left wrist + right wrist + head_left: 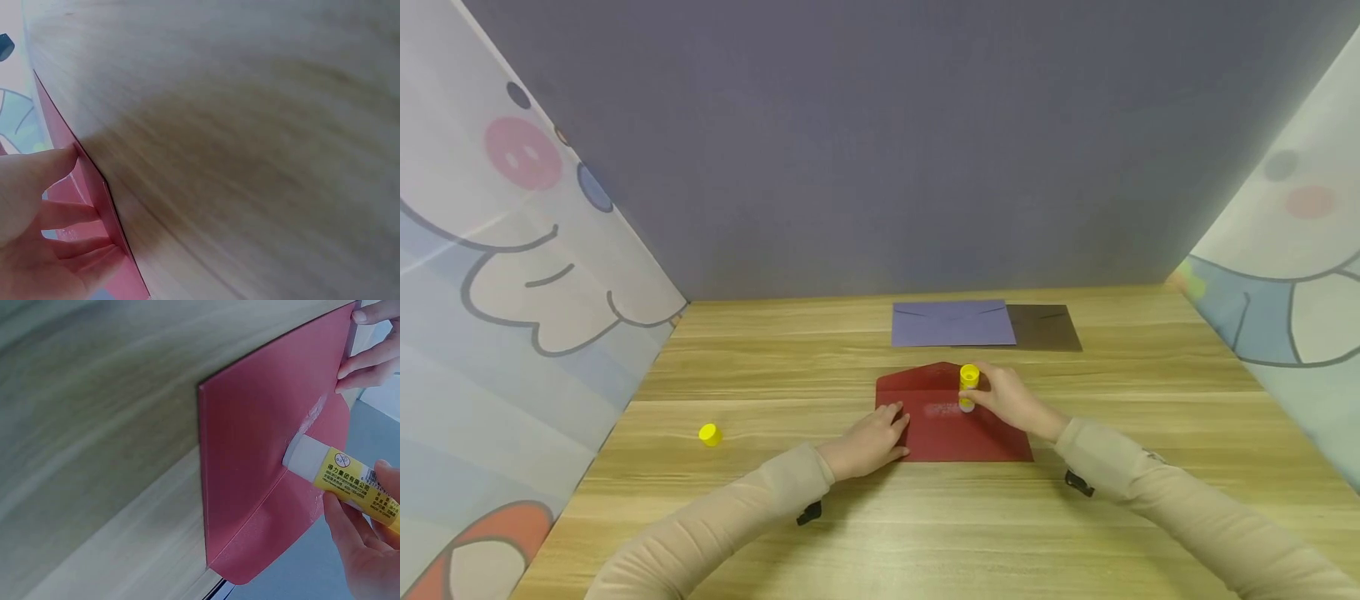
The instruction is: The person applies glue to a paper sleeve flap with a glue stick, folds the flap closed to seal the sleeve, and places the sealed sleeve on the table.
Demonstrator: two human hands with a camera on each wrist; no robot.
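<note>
A red envelope lies on the table with its flap folded out toward the back. My right hand grips a yellow glue stick, its white end down against the envelope's body just by the flap crease. A whitish glue smear shows on the red paper beside that end. With fingers spread, my left hand rests on the envelope's left side. In the left wrist view its fingertips touch the paper near the edge.
A yellow cap stands on the table to the left. Behind the red envelope lie a purple envelope and, partly under it, a dark brown envelope. A grey panel rises at the table's back edge.
</note>
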